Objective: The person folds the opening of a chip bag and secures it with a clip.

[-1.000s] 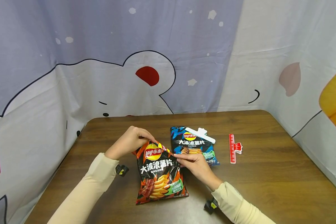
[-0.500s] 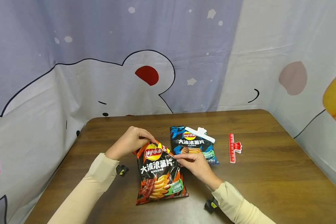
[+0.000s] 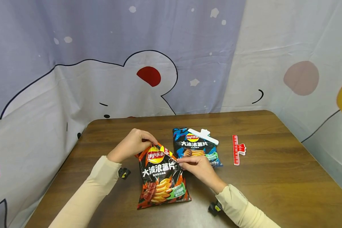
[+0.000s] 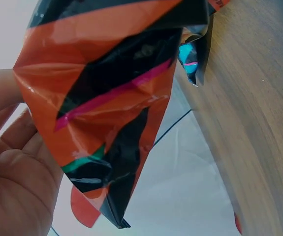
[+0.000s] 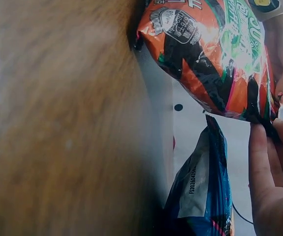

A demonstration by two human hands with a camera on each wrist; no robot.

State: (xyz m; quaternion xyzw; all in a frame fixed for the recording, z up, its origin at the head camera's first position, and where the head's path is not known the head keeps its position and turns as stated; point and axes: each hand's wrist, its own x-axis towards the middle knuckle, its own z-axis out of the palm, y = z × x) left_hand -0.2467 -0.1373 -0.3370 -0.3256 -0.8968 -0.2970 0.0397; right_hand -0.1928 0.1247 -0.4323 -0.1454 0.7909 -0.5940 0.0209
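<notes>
Left hand (image 3: 134, 145), right hand (image 3: 200, 170) each pinch glossy black-orange plastic chip bag (image 3: 163, 183) along folded top; keep fold taut, even

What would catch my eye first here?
Front and centre, probably the orange-and-black chip bag, its top pinched by the left hand and right hand. Beyond it, to the right, lies a blue chip bag with a white clip across one corner; farther right, a red clip.
</notes>
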